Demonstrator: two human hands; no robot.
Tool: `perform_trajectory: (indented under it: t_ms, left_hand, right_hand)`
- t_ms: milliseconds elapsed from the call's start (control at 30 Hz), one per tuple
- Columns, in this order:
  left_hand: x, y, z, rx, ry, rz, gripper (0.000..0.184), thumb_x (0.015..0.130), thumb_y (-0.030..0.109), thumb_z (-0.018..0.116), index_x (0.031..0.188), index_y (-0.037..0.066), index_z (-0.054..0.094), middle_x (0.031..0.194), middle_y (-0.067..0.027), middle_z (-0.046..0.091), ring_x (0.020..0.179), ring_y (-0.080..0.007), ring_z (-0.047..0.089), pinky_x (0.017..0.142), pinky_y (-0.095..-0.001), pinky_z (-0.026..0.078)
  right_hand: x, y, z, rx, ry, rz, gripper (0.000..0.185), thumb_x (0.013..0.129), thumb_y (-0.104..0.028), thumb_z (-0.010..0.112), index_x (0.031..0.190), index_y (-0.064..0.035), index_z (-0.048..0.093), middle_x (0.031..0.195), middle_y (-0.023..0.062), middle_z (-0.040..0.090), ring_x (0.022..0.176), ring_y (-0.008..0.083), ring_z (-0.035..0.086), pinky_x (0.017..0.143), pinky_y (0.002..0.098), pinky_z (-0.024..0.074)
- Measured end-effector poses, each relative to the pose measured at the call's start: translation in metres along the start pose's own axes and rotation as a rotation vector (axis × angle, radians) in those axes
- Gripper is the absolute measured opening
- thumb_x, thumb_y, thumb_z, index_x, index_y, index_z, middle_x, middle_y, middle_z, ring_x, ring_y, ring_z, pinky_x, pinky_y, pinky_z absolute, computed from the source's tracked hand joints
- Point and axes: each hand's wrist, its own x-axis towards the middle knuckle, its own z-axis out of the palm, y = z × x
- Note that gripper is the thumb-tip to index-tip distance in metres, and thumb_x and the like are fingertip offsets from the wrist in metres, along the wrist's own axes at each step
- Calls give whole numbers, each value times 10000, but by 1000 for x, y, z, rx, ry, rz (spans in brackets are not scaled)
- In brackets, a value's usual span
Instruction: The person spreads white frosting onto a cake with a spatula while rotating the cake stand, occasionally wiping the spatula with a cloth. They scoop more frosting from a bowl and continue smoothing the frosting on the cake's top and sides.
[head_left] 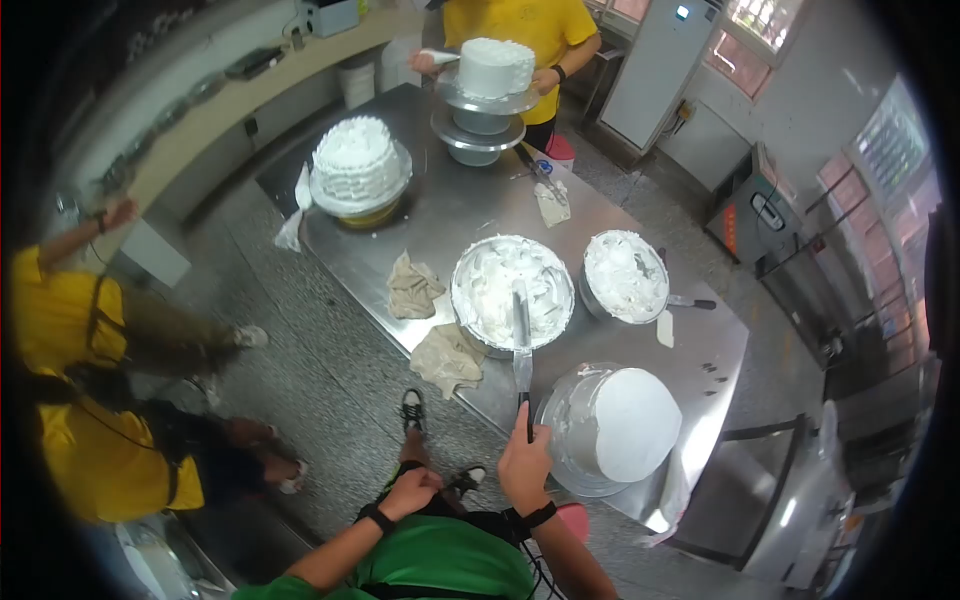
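My right hand (525,468) is closed round the black handle of a palette knife (522,335). The blade reaches over the rim of a bowl of white cream (478,285), and its tip rests in the cream. Just right of this hand is a white-frosted cake (640,425) on a turntable (580,485); its top looks smooth, and the coating on its side is rougher. My left hand (412,492) hangs by my waist, its fingers loosely curled, with nothing visible in them.
A second cream bowl (625,278) stands beside the first. Two crumpled cloths (448,360) lie on the table's left edge. Farther off are a piped cake (358,165), a piping bag (291,225) and a person in yellow (520,20) at another cake (497,68). More people stand left.
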Motion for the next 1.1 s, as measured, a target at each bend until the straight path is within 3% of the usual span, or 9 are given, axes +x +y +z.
perform_trajectory:
  t_ms: [167, 300, 567, 633, 667, 700, 800, 900, 1100]
  left_hand:
    - [-42, -3, -26, -147, 24, -301, 292, 915, -5, 458, 1147, -64, 625, 1087, -184, 715, 1020, -249, 697, 881, -336, 555]
    - [-38, -2, -21, -191, -99, -291, 284, 969, 33, 466, 1197, -58, 608, 1143, -180, 701, 1062, -251, 687, 929, -351, 546]
    - [-10, 24, 7, -122, -174, -278, 281, 988, 58, 459, 1202, -43, 611, 1163, -156, 698, 1069, -241, 683, 941, -346, 540]
    - [-16, 17, 8, -125, -183, -298, 282, 989, 59, 458, 1203, -40, 611, 1164, -151, 697, 1072, -238, 682, 943, -344, 538]
    - [-17, 18, 6, -140, -189, -273, 282, 987, 58, 459, 1203, -39, 611, 1164, -148, 697, 1071, -236, 681, 942, -341, 538]
    - [-18, 20, 5, -154, -194, -241, 282, 986, 57, 459, 1203, -38, 612, 1164, -145, 697, 1071, -234, 681, 941, -338, 538]
    - [-21, 21, 2, -166, -166, -241, 276, 988, 56, 458, 1193, -43, 614, 1153, -155, 700, 1057, -238, 688, 937, -341, 544]
    - [-23, 15, -2, -178, -136, -235, 275, 989, 54, 456, 1190, -49, 613, 1147, -165, 704, 1053, -241, 691, 939, -344, 547]
    - [-33, 13, -16, -219, -67, -238, 262, 992, 59, 467, 1175, -47, 623, 1140, -166, 710, 1040, -237, 696, 931, -339, 552]
  right_hand:
    - [-38, 15, 10, -168, -103, 12, 762, 866, -115, 638, 1558, -65, 321, 1075, 197, 523, 684, 368, 653, 557, 454, 555]
    - [-93, 39, -5, -150, -173, -10, 776, 851, -113, 644, 1558, -86, 325, 1055, 200, 522, 626, 362, 633, 511, 452, 542]
    - [-179, 63, -68, -36, -266, 45, 626, 908, -87, 589, 1505, -38, 407, 1109, 252, 557, 846, 408, 643, 671, 481, 549]
    - [-180, 68, -78, 205, -38, -136, 581, 915, -53, 556, 1484, -29, 440, 1087, 272, 574, 878, 412, 643, 707, 439, 542]
    - [-177, 68, -87, 337, -89, -63, 493, 967, -45, 511, 1457, -20, 468, 968, 187, 594, 775, 292, 628, 661, 342, 504]
    - [-179, 70, -90, 343, -92, -63, 493, 967, -45, 511, 1457, -20, 468, 968, 187, 594, 775, 292, 628, 661, 342, 504]
    - [-165, 62, -108, 1191, -317, 504, 401, 1060, -150, 496, 1420, 23, 463, 813, 31, 536, 628, 78, 472, 547, 223, 385]
    - [-148, 62, -110, 1586, -408, 607, 371, 1074, -154, 464, 1394, 32, 477, 801, 34, 526, 606, 88, 447, 532, 233, 361]
    - [-111, 26, -117, 1708, -447, 534, 309, 1083, -172, 452, 1292, 46, 517, 779, 46, 522, 578, 94, 431, 536, 235, 356]
